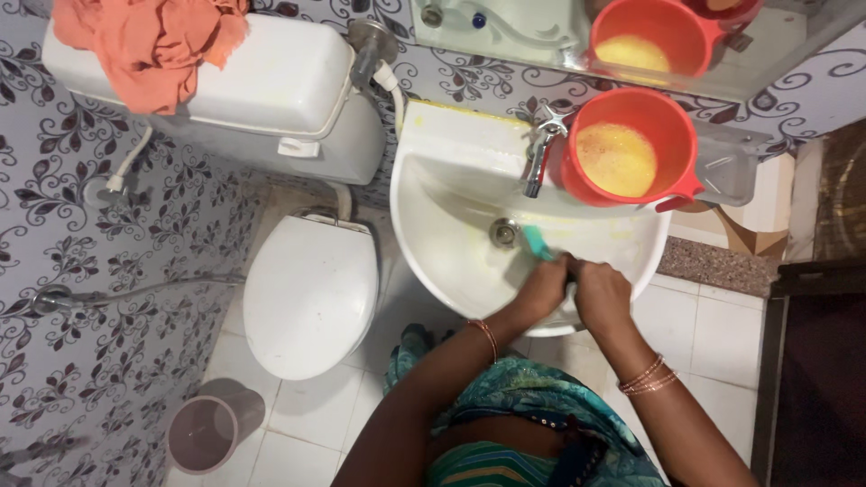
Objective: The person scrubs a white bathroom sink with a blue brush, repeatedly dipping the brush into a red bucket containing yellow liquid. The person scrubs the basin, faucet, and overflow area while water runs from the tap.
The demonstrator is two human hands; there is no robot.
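So the white washbasin (451, 243) is being scrubbed right now, and it looks like the middle of the job: a teal-handled brush (538, 242) is pressed down into the bowl, just right of the drain (503, 232) and below the chrome tap (541, 153). The brush is gripped by both hands together near the front rim, the left hand (541, 287) and the right hand (600, 293) touching each other, fingers curled closed around the handle, though only the teal end is seen poking out. Yellowish smears are still visible along the back ledge and the right inner wall, so those spots probably get hit next, which would call for the brush being swung up and to the right. Room there is tight: an orange mug (631, 149) with foamy yellow liquid is parked on the right rim, touching distance from the tap, and could get knocked by a wide stroke. The tap spout hangs over the bowl too, so strokes toward the back are limited. On the left there's more freedom inside the bowl, but the basin's left edge sits near the toilet cistern (271, 90), with an orange cloth (144, 45) dumped on top. The toilet (311, 293) lid is shut, and a pinkish bin (212, 433) stands on the tiled floor (695, 334), well apart from the hands.
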